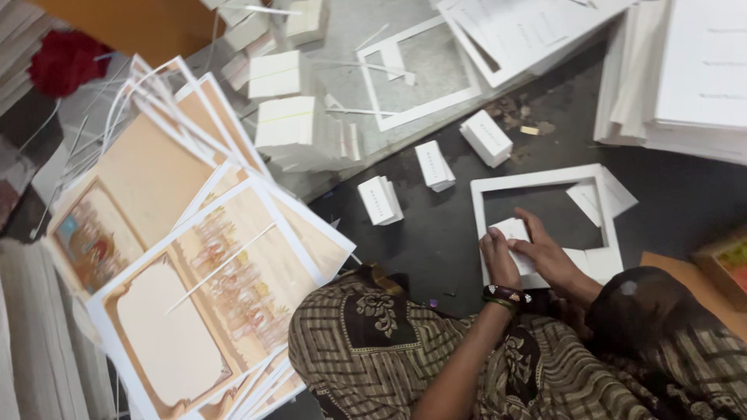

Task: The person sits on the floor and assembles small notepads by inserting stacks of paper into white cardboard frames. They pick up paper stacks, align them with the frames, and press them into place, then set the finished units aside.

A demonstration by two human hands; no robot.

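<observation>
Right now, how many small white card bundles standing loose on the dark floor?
3: left bundle, middle bundle, right bundle, in a rising diagonal above the hands. Others may be hidden.

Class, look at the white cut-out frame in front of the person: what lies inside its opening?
Inside the white frame: dark floor and a small white card both hands press. Beneath the hands is hidden.

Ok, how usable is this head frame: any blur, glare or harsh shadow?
Head view: tilted, lit evenly, no harsh shadows; mild glare on the white paper stack; left hand and right hand on the small white cards are reasonably sharp.
</observation>
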